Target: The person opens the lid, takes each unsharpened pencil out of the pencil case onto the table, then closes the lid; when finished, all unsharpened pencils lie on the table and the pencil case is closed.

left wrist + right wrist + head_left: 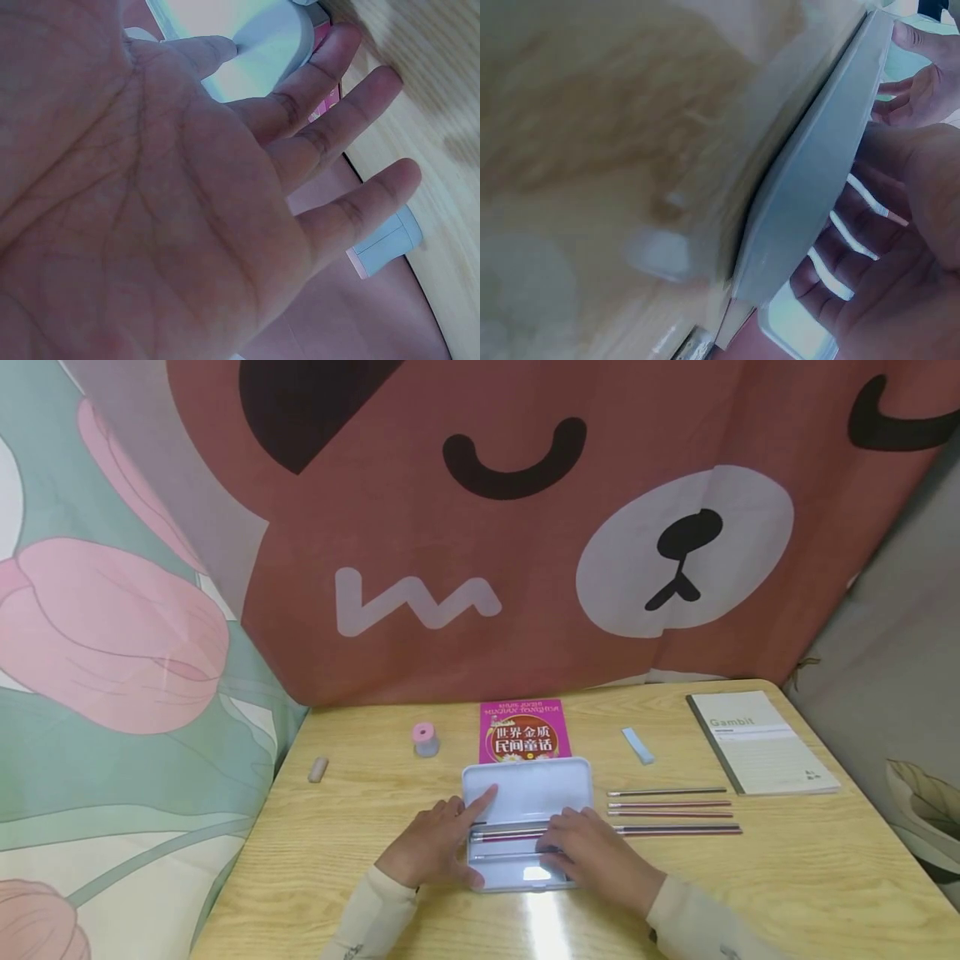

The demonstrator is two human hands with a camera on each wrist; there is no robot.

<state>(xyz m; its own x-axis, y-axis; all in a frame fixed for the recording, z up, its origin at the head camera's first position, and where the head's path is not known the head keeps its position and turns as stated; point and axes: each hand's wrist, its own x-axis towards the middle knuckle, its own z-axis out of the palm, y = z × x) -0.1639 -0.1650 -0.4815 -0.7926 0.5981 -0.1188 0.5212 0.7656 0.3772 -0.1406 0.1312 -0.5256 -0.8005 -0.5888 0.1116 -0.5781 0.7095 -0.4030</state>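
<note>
Hands on pencil case (pixel 525 793); pencils (pixel 671 814), pink book (pixel 523 731), notebook (pixel 761 743) around

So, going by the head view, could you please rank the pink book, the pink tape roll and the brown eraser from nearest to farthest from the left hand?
1. Pink book: just behind the open pencil case that the left hand touches.
2. Pink tape roll: behind the hand, slightly left.
3. Brown eraser: far left, near the table edge.

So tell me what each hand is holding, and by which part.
Nothing is gripped. The left hand touches the open pale blue plastic pencil case at its lid's left edge; the right hand rests on its tray.
</note>
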